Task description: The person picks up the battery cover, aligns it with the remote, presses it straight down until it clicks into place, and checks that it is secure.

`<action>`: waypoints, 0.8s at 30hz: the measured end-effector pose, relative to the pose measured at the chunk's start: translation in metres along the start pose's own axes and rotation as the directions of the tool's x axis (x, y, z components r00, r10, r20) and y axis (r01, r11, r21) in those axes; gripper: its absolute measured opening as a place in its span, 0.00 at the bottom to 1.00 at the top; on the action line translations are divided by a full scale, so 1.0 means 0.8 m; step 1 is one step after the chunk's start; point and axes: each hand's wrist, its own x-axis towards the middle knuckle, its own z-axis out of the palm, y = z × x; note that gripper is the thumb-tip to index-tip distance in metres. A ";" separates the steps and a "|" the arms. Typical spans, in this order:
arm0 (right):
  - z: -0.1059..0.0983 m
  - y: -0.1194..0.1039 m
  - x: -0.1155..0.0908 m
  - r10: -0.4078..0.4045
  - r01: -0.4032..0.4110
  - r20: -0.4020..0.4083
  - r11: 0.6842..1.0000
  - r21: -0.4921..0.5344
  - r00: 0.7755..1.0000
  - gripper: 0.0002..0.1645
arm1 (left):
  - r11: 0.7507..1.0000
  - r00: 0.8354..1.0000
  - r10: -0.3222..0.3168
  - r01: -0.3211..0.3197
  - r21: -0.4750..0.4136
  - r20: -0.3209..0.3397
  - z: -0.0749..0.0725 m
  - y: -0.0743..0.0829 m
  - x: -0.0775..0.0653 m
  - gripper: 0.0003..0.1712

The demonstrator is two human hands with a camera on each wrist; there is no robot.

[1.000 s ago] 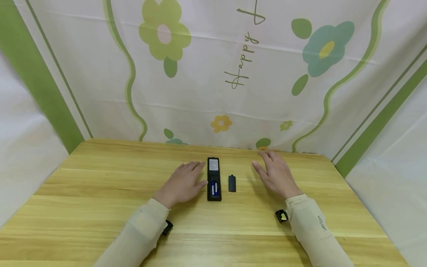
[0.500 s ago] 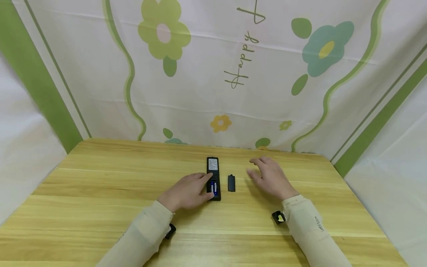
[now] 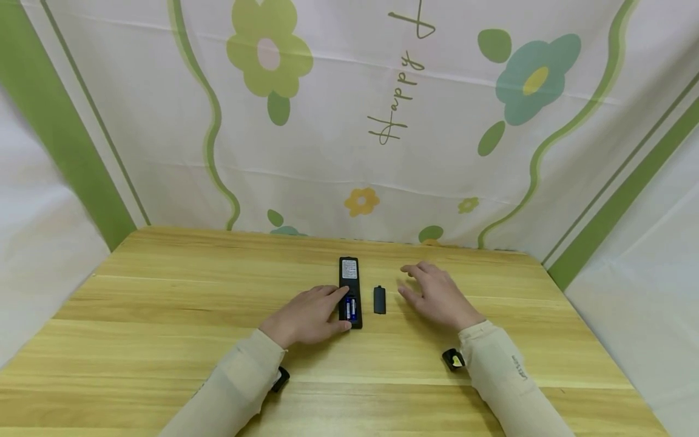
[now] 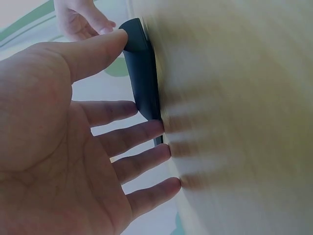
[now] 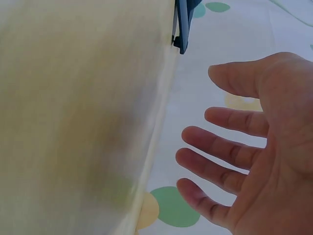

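Note:
A black remote control lies back side up on the wooden table, its battery compartment uncovered. Two blue-and-white batteries sit side by side in it. My left hand rests at the remote's left side, thumb and index finger touching it. Seen from the left wrist, the fingers of this hand are fairly straight against the remote's edge. Just right of the remote lies its dark battery cover. Farther right, my right hand hovers with spread fingers, holding nothing.
The wooden table ends at a white cloth backdrop printed with flowers and lettering. White cloth also hangs at both sides. Small black wrist devices sit under each sleeve, such as the right one.
My left hand has moved right onto the remote, and its thumb and index finger now touch it. My right hand has come left and slightly nearer, closer to the battery cover.

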 end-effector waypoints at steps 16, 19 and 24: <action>0.006 -0.016 0.002 0.000 -0.003 0.117 1.000 0.027 0.993 0.32 | 0.999 0.999 -0.012 0.014 -0.050 0.031 -0.003 -0.005 0.000 0.41; 0.007 -0.018 0.002 -0.008 0.005 0.123 1.000 0.029 0.992 0.32 | 0.999 1.000 -0.013 0.015 -0.049 0.025 -0.003 -0.006 0.001 0.41; 0.008 -0.022 -0.001 -0.025 0.019 0.150 0.999 0.039 0.988 0.34 | 0.998 1.000 -0.015 0.016 -0.067 0.024 -0.002 -0.005 0.002 0.41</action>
